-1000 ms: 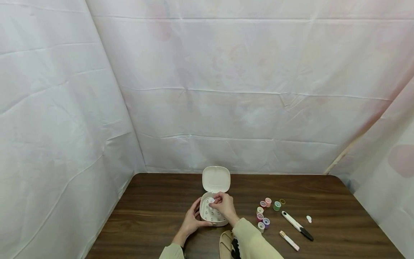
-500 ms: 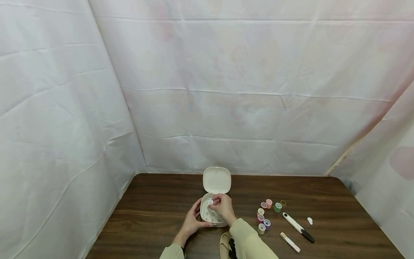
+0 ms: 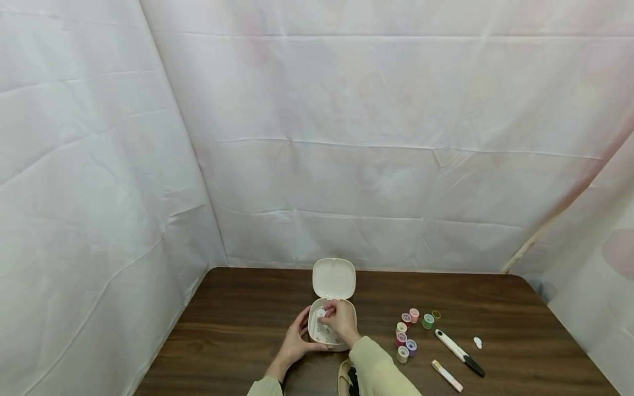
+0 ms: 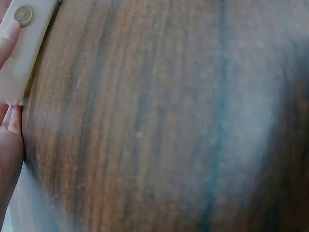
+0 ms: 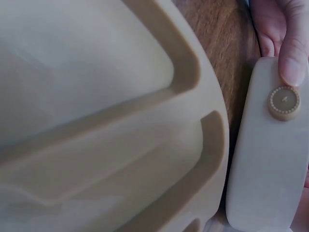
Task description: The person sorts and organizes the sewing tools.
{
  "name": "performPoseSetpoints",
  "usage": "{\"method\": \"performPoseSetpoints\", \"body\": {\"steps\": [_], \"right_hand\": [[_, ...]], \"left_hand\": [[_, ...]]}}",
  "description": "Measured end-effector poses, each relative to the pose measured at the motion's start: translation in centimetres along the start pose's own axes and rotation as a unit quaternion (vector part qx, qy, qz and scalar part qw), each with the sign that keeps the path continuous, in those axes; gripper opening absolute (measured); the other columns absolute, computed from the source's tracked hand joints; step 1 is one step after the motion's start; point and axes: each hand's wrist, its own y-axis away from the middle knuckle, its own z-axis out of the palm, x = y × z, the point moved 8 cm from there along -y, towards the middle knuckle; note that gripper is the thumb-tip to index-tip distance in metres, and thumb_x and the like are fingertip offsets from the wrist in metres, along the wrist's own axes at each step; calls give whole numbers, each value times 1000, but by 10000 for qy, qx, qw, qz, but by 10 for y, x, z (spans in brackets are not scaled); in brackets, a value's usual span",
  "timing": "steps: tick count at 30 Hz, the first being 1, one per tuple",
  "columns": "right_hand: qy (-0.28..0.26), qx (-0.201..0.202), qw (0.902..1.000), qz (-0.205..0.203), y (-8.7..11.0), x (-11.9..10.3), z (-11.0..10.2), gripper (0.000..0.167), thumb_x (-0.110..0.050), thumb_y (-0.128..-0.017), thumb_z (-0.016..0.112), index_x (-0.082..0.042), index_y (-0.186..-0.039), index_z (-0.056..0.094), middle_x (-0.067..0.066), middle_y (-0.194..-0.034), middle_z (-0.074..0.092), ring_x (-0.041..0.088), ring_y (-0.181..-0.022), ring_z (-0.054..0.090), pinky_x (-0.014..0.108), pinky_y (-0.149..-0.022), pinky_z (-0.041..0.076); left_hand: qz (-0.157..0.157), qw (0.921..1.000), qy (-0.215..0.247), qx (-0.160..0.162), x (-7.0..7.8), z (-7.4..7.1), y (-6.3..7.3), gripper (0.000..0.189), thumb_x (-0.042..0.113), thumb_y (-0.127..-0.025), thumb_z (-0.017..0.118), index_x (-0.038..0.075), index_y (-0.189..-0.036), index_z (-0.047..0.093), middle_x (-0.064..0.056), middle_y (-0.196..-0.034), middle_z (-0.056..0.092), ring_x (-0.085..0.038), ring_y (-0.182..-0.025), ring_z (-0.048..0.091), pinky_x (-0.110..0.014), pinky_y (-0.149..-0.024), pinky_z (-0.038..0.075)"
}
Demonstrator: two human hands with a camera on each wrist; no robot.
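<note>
A white box (image 3: 311, 328) with its hinged lid (image 3: 334, 279) raised stands on the table; small pegs show on its floor. My left hand (image 3: 296, 344) grips it at the left side, thumb along the front. In the right wrist view that thumb (image 5: 292, 67) lies by the round button (image 5: 284, 102) on the front wall of the box. Over the inside of the box, my right hand (image 3: 342, 320) pinches a white thread spool (image 3: 321, 313), its fingers covering part of it. The left wrist view catches only an end of the box (image 4: 19, 58) and part of my left hand (image 4: 9, 150).
Several coloured thread spools (image 3: 401, 339) stand to the right, with a green spool (image 3: 428, 321) and a small ring (image 3: 436, 314) beyond. Farther right lie a white-and-black handled tool (image 3: 458, 351), a pale stick-like item (image 3: 447, 376) and a small white piece (image 3: 477, 342). A beige compartment tray (image 3: 344, 378) sits in front.
My right hand has sunk slightly toward the front left inside the box with the white thread spool. My left hand keeps its hold. The whole view has shifted a little.
</note>
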Motion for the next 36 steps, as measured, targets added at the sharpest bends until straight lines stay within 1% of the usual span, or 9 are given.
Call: {"method": "performPoseSetpoints", "body": {"steps": [4,8,13,17,19,24,29,36], "right_hand": [[-92,-38,10000,-12,0,2,3,22,-2,-60,79,-1,-73,62,-2,-57,55,0,-50,47,17,-47,42],[-193,-90,9998,-16,1,1,4,21,-1,-61,78,0,-73,62,-1,-57,55,2,-51,48,17,-47,43],[-132,-71,9998,-92,1,-1,5,21,-3,-61,78,0,-75,63,-1,-57,56,1,-51,48,17,-47,42],[-201,-104,9996,-139,0,-1,6,20,-3,-61,78,1,-76,64,-1,-58,56,2,-51,49,16,-47,42],[-283,-156,9994,-96,0,0,7,20,-2,-62,77,1,-76,64,0,-59,56,4,-52,49,16,-47,42],[-407,-264,9988,-97,2,-1,8,20,0,-61,77,2,-76,63,6,-61,57,7,-53,50,17,-47,42],[-335,-284,9990,-87,3,-1,8,21,0,-61,77,2,-76,63,7,-61,58,7,-53,51,17,-47,42],[-349,-380,9987,-28,3,-1,7,22,0,-61,77,3,-78,63,11,-63,59,9,-54,51,17,-47,41]], "left_hand": [[-3,10000,-14,21,-1,0,1,100,2,-57,82,-10,-135,21,-31,-133,31,-41,-121,30,-50,-94,32],[10,10000,-31,19,-1,0,1,100,3,-57,82,-10,-135,22,-30,-133,31,-40,-121,31,-46,-95,33],[-15,10000,-61,19,-1,0,1,100,4,-57,82,-9,-135,22,-30,-133,31,-40,-121,31,-41,-95,35],[-21,10000,-60,26,0,0,1,99,3,-57,82,-9,-135,22,-30,-132,31,-41,-121,31,-44,-94,34],[-23,10000,-48,25,1,0,1,99,2,-57,82,-9,-135,22,-31,-132,31,-41,-120,31,-45,-94,34],[-39,10000,-49,5,1,0,1,100,4,-57,82,-9,-135,22,-31,-132,31,-41,-120,31,-47,-94,33],[-44,10000,-22,-15,0,1,1,100,4,-57,82,-9,-135,21,-31,-133,30,-42,-120,31,-50,-94,32],[-18,10000,-18,3,-1,0,0,100,3,-57,82,-10,-135,21,-31,-133,29,-41,-121,30,-48,-95,32]]}}
